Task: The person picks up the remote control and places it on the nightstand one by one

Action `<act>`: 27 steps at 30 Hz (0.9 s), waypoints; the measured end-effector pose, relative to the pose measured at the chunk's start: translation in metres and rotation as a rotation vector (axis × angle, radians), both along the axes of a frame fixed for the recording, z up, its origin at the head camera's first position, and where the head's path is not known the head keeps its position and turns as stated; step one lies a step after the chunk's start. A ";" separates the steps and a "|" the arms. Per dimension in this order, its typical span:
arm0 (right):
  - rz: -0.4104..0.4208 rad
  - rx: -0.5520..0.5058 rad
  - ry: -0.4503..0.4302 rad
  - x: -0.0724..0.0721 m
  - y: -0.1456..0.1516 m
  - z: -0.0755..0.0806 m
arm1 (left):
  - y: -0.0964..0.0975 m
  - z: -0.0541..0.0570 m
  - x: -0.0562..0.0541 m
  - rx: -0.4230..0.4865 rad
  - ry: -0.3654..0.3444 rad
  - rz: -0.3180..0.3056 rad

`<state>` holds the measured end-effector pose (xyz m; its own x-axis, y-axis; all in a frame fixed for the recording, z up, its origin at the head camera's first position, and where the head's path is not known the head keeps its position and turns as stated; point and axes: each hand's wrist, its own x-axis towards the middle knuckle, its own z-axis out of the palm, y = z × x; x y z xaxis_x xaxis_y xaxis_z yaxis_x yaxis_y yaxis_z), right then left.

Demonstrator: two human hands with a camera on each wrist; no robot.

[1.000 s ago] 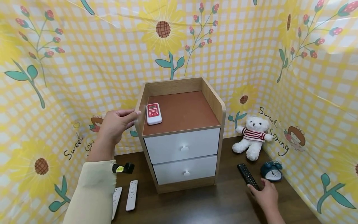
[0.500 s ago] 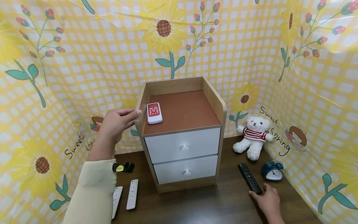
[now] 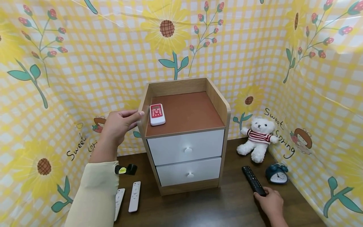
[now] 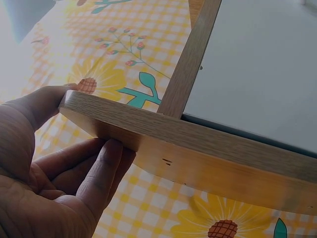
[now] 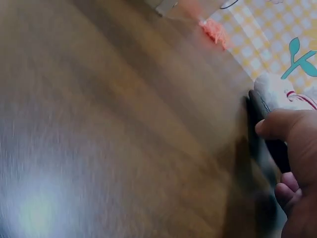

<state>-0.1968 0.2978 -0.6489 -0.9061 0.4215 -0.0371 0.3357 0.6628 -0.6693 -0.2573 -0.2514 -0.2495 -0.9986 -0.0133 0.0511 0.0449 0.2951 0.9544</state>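
My left hand (image 3: 117, 126) pinches the left side panel of a small two-drawer bedside cabinet (image 3: 165, 190). In the left wrist view, its thumb lies over the edge of the wooden panel (image 4: 198, 130) and the fingertips press the outer face. Low on the right, my right hand (image 3: 270, 203) grips the near end of a black remote control (image 3: 253, 179), thumb on one side and fingers on the other. A red and white air-conditioner remote (image 3: 157, 115) lies on the brown cabinet top, along the left wall. Both white drawers are pushed in.
Two white remotes (image 3: 134, 197) lie on the dark wooden table (image 3: 210, 211), left of the cabinet. A white teddy bear (image 3: 258, 138) in a striped shirt sits at the back right. Near the black remote stands a dark teal alarm clock (image 3: 277, 174). Patterned cloth walls surround the table.
My right hand's thumb and fingers have closed on the near end of the black remote. The left hand stays on the cabinet panel. The head view has shifted very slightly.
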 end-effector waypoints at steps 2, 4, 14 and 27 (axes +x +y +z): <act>-0.049 -0.034 -0.006 -0.002 -0.003 0.004 | 0.000 0.000 0.000 0.000 0.000 0.000; -0.082 -0.049 0.014 -0.003 -0.005 0.009 | 0.001 -0.001 -0.001 0.000 0.002 -0.001; -0.139 -0.025 0.195 -0.016 -0.016 0.076 | 0.000 -0.004 -0.003 0.006 -0.001 -0.011; -0.164 -0.068 0.331 -0.045 -0.025 0.225 | -0.001 -0.003 -0.002 -0.016 0.009 -0.005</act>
<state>-0.2419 0.2723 -0.4242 -0.7945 0.5683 0.2141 0.1913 0.5688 -0.7999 -0.2590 -0.2521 -0.2521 -0.9982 -0.0072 0.0603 0.0551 0.3098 0.9492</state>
